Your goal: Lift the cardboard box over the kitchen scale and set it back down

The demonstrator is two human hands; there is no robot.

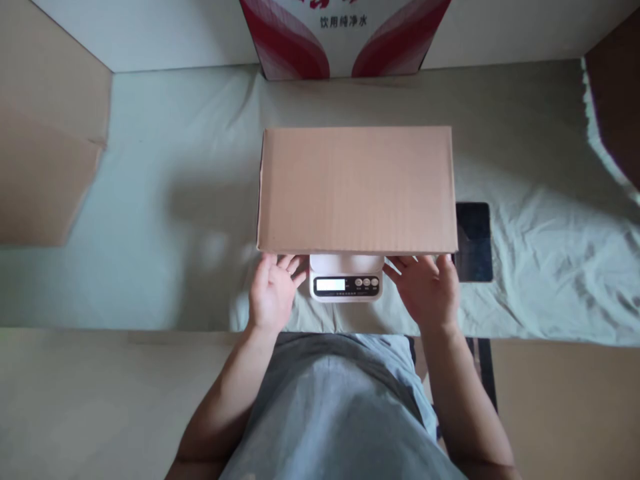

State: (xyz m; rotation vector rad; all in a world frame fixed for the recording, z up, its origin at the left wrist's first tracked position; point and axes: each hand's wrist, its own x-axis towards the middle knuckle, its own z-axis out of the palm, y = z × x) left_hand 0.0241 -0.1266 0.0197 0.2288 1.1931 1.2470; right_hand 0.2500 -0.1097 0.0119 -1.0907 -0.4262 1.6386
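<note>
A brown box point(356, 190) is over a white scale point(346, 283), hiding part. Left hand point(273, 297) and right hand point(431, 293) spread fingers by the box's front; can't tell if they hold it. A phone point(476, 247) lies beside; a red-white box point(344, 47) stands behind.

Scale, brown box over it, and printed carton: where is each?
Scale point(350, 285): head view, on its front panel.
Brown box point(356, 189): head view, middle of its upper face.
Printed carton point(343, 45): head view, white area below the lettering.
</note>
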